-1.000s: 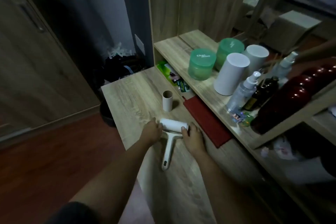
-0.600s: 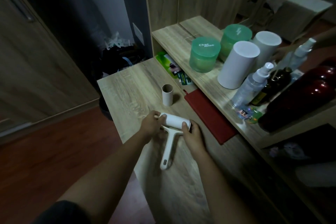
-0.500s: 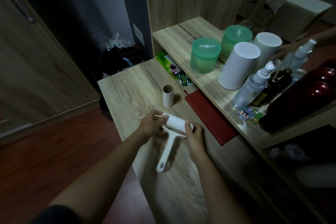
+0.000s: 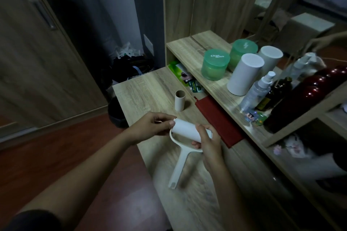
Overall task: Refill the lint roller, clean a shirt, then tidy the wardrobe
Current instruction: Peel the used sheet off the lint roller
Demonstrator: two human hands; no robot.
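Note:
A white lint roller [image 4: 179, 163] is lifted a little above the wooden table [image 4: 142, 90], its handle pointing down toward me. A fresh white paper roll [image 4: 185, 131] sits across its head. My left hand [image 4: 152, 127] pinches the roll's left end. My right hand [image 4: 208, 142] grips the roll's right end and the frame there. An empty brown cardboard core [image 4: 180, 100] stands upright on the table just beyond the hands.
A red notebook [image 4: 219, 120] lies right of the roller. The raised shelf [image 4: 187, 47] holds a green jar [image 4: 215, 64], a white cylinder [image 4: 244, 74], spray bottles and a dark red bottle. A dark bin [image 4: 117, 112] stands at the table's far left corner, beside a wardrobe door.
Both hands have raised the roller head off the table and tilted it; the handle now hangs down toward me. The cardboard core has stayed where it was.

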